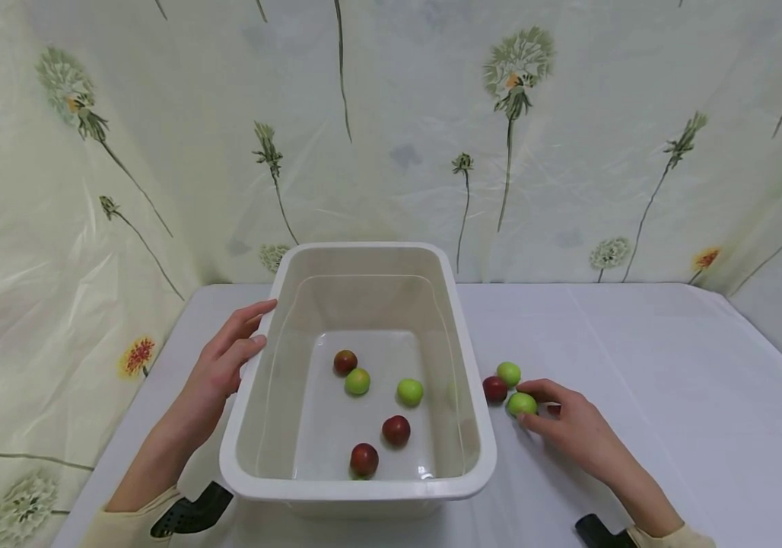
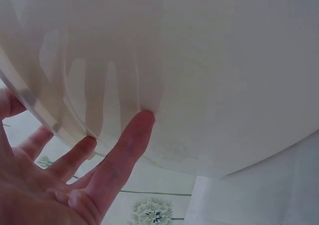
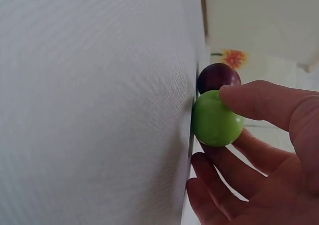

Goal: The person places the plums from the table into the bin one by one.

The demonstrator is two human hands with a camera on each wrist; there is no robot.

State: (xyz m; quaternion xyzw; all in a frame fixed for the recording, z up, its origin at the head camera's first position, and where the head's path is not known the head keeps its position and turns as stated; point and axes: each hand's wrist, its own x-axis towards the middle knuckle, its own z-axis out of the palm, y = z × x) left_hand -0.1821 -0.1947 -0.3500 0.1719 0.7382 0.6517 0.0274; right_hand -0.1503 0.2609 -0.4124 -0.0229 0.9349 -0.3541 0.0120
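Note:
A white plastic bin point(image 1: 357, 489) stands in the middle of the table, with several dark red plums point(image 1: 396, 431) and green plums point(image 1: 410, 392) on its floor. My left hand point(image 1: 225, 358) rests against the bin's left side, fingers fairly straight; in the left wrist view its fingertips point(image 2: 144, 116) touch the outer wall. To the right of the bin, my right hand point(image 1: 572, 426) pinches a green plum point(image 3: 217, 119) between thumb and fingers, low against the tablecloth. A dark red plum point(image 1: 495, 390) and another green plum point(image 1: 509, 374) lie just beyond it, near the bin's wall.
A white cloth point(image 1: 637, 365) covers the table. Behind and to the left hangs a pale curtain point(image 1: 391, 183) with printed dandelions. A black wrist device point(image 1: 192, 511) sits at the left sleeve and another point(image 1: 603, 531) at the right.

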